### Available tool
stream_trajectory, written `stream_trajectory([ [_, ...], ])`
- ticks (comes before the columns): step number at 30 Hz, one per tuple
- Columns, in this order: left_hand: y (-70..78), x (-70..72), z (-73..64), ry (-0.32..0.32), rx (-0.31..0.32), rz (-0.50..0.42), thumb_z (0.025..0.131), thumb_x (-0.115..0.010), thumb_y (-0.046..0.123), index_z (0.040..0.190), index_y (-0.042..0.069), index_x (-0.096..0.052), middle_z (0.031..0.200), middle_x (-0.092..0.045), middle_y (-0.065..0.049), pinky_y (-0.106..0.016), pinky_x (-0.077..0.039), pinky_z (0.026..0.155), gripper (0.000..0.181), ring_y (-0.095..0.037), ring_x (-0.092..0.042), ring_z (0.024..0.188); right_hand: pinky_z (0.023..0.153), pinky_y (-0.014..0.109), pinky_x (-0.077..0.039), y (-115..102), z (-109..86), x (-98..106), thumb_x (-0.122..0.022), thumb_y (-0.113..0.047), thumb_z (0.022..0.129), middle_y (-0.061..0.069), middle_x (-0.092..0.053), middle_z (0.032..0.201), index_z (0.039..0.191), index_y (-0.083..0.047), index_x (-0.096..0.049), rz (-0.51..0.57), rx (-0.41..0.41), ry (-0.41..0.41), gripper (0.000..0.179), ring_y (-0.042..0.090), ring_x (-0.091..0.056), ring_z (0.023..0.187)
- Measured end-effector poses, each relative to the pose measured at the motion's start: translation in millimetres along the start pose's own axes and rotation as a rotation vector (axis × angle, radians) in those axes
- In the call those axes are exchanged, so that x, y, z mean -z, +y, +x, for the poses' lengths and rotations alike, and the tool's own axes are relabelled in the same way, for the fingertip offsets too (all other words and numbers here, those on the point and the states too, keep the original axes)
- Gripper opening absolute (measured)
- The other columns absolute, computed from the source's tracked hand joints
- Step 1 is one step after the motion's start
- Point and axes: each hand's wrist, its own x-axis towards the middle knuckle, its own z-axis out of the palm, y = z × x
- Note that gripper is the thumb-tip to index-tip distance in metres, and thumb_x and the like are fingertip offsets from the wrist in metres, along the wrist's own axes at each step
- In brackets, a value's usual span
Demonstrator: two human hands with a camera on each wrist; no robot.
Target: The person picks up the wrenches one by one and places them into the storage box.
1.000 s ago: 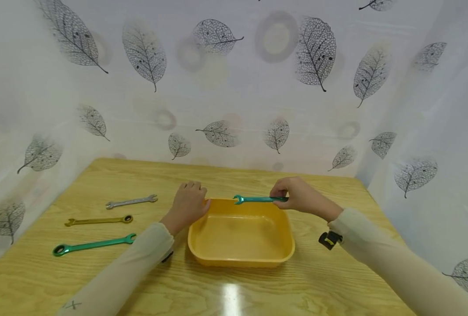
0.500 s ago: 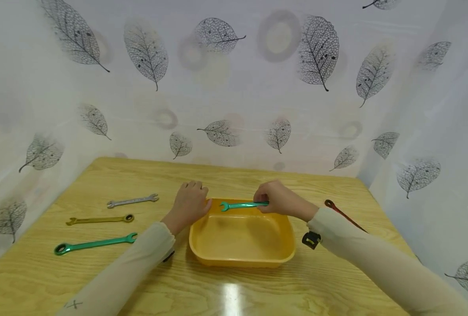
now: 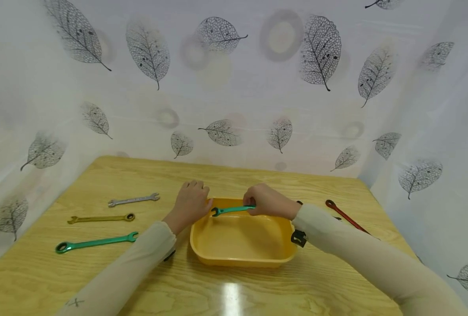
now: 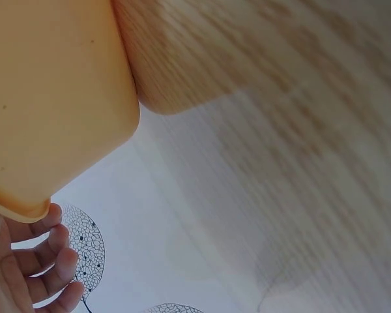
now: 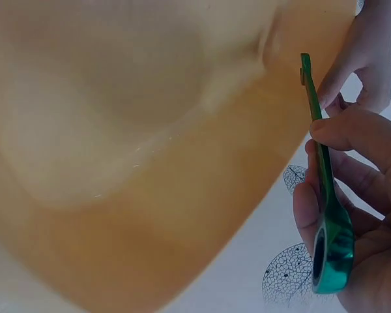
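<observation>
My right hand [image 3: 267, 201] pinches a green combination wrench [image 3: 234, 210] between thumb and fingers, above the back part of a yellow plastic basin [image 3: 242, 263]. The wrench's open end points left, toward my other hand; its ring end [image 5: 332, 261] shows below the palm in the right wrist view. At the basin's back left corner, my left hand [image 3: 188, 201] grips the rim, thumb on the inner side. In the left wrist view its fingers [image 4: 64, 264] curl at the rim's corner, beside the basin's outer wall [image 4: 65, 98]. Nothing lies on the visible basin floor.
On the wooden table [image 3: 159, 285], left of the basin, lie a silver wrench [image 3: 134, 200], a gold wrench [image 3: 101, 218] and a larger green wrench [image 3: 95, 242]. A red wrench [image 3: 346, 216] lies at the right, partly behind my sleeve. A leaf-printed curtain [image 3: 234, 101] stands behind the table.
My right hand has carried the green wrench left and slightly down, from the basin's back right corner to over its inside. The red wrench has come into view. My left hand stays at the rim.
</observation>
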Motion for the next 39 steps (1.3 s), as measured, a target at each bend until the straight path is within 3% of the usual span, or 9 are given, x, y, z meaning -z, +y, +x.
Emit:
stream_trajectory([
  [8, -0.6, -0.7, 1.7, -0.006, 0.003, 0.000, 0.085, -0.064, 0.031, 0.086, 0.006, -0.067, 0.088, -0.064, -0.010, -0.041, -0.048, 0.079, 0.026, -0.027, -0.061, 0.084, 0.057, 0.018, -0.043, -1, 12.9, -4, -0.072, -0.006, 0.076, 0.000, -0.065, 0.070, 0.076, -0.006, -0.071, -0.036, 0.006, -0.019, 0.001, 0.004, -0.047, 0.058],
  [19, -1.0, 0.2, 1.9, 0.007, -0.007, 0.005, 0.085, -0.064, 0.031, 0.082, 0.007, -0.066, 0.085, -0.064, -0.010, -0.040, -0.048, 0.076, 0.025, -0.027, -0.060, 0.081, 0.054, 0.018, -0.037, -7, 20.0, -11, -0.072, -0.004, 0.074, -0.002, -0.057, 0.060, 0.067, -0.008, -0.066, -0.044, 0.000, -0.041, 0.010, 0.005, -0.039, 0.054],
  [32, 0.9, 2.4, 1.0, -0.024, 0.005, 0.002, 0.085, -0.064, 0.032, 0.085, 0.007, -0.067, 0.088, -0.064, -0.010, -0.040, -0.048, 0.077, 0.026, -0.027, -0.060, 0.083, 0.052, 0.018, -0.035, -11, 21.7, -16, -0.072, -0.003, 0.075, 0.000, -0.058, 0.059, 0.068, -0.005, -0.067, -0.063, 0.000, -0.053, 0.008, 0.006, -0.039, 0.053],
  [35, 1.1, 3.0, 0.8, -0.023, 0.004, 0.000, 0.085, -0.064, 0.032, 0.085, 0.007, -0.067, 0.087, -0.064, -0.010, -0.040, -0.048, 0.077, 0.025, -0.026, -0.060, 0.083, 0.052, 0.018, -0.033, -11, 21.7, -17, -0.072, -0.002, 0.075, -0.002, -0.055, 0.058, 0.067, -0.006, -0.066, -0.070, -0.010, -0.058, 0.010, 0.005, -0.037, 0.053],
  [39, 0.9, 2.5, 1.0, -0.014, 0.001, 0.000, 0.085, -0.064, 0.032, 0.085, 0.006, -0.067, 0.087, -0.064, -0.010, -0.040, -0.048, 0.076, 0.025, -0.027, -0.060, 0.083, 0.052, 0.020, -0.026, -9, 22.4, -18, -0.071, -0.001, 0.074, -0.005, -0.040, 0.053, 0.060, -0.008, -0.058, -0.089, -0.012, -0.074, 0.020, 0.007, -0.029, 0.052],
])
